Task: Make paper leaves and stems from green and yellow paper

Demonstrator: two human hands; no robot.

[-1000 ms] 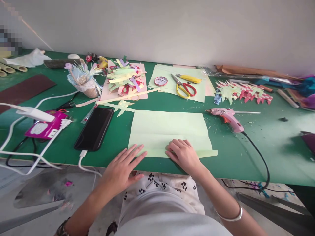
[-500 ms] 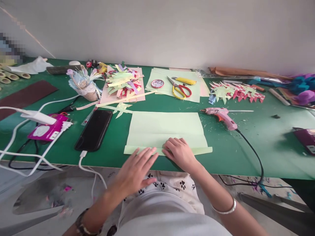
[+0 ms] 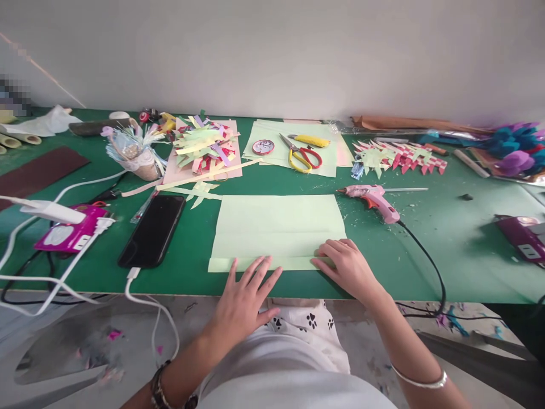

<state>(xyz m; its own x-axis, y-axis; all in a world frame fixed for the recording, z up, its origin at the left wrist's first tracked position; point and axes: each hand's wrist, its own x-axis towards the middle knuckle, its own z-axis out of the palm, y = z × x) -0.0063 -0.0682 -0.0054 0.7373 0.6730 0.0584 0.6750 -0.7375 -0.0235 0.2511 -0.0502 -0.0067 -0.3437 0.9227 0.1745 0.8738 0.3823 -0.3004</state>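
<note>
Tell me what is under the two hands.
The folded near edge of the paper lies under the fingers of the left hand and the right hand; the crease beneath them is covered.

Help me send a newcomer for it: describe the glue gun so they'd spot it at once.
On the green table, find the pale green sheet at the front edge. Just right of its far corner lies the glue gun, on its side, nozzle pointing left. It is the only pink tool, with an orange trigger and a black cord running off the table's front.
</note>
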